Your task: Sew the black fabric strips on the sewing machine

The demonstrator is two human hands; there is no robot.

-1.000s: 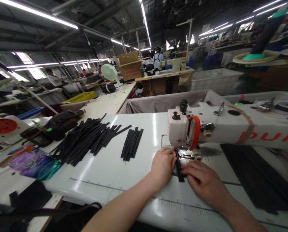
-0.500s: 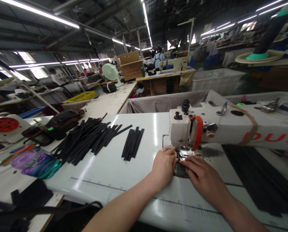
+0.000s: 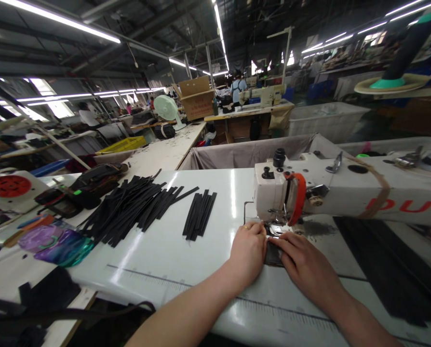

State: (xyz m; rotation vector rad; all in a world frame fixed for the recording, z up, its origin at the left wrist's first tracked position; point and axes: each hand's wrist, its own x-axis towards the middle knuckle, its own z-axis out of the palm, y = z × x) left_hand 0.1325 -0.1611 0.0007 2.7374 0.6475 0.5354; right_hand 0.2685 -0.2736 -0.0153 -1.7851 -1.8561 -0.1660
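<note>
Under the head of a white sewing machine (image 3: 316, 185) lies a small dark piece of material (image 3: 274, 255), partly covered by my fingers. My left hand (image 3: 249, 248) is on its left edge beside the presser foot, fingers curled together on it. From the right, my right hand (image 3: 302, 258) pinches the piece just in front of the foot, with the fingertips close to those of my left hand. A small group of black strips (image 3: 200, 214) lies on the pale table (image 3: 222, 270) left of my hands.
A larger pile of black strips (image 3: 136, 207) is further left, near a purple and teal pouch (image 3: 52, 241). Long black pieces (image 3: 385, 270) lie at the right. A green fan (image 3: 167, 108) and a cardboard box (image 3: 196, 99) stand behind.
Both hands remain at the machine with the dark piece, nearly unchanged. The whole view has shifted very slightly.
</note>
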